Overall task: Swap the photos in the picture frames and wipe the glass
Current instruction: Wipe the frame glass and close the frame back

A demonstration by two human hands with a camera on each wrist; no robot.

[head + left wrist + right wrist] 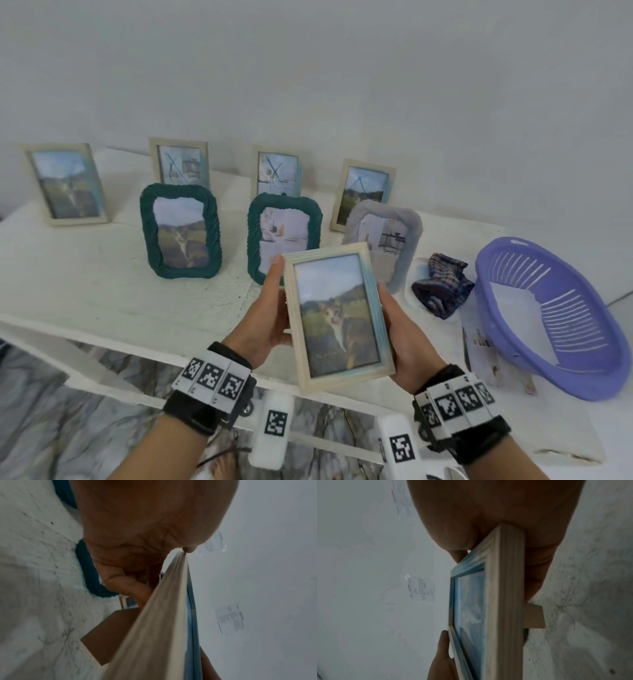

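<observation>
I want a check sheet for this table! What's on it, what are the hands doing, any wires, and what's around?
Surface: white table, scuffed and speckled.
Job's things: pale frame with a cat photo, held up above the table's front edge; seven more frames stand behind it, four pale, two green, one grey. Three back photos carry blue scribbles.
Clutter: checked cloth bunched up; purple basket tilted, paper inside; loose papers beside it.
Grippers: left hand grips the frame's left edge; right hand grips its right edge.
Cables: thin dark wire below the left wrist.
Surroundings: plain wall; marbled floor; printed sheets taped up.
</observation>
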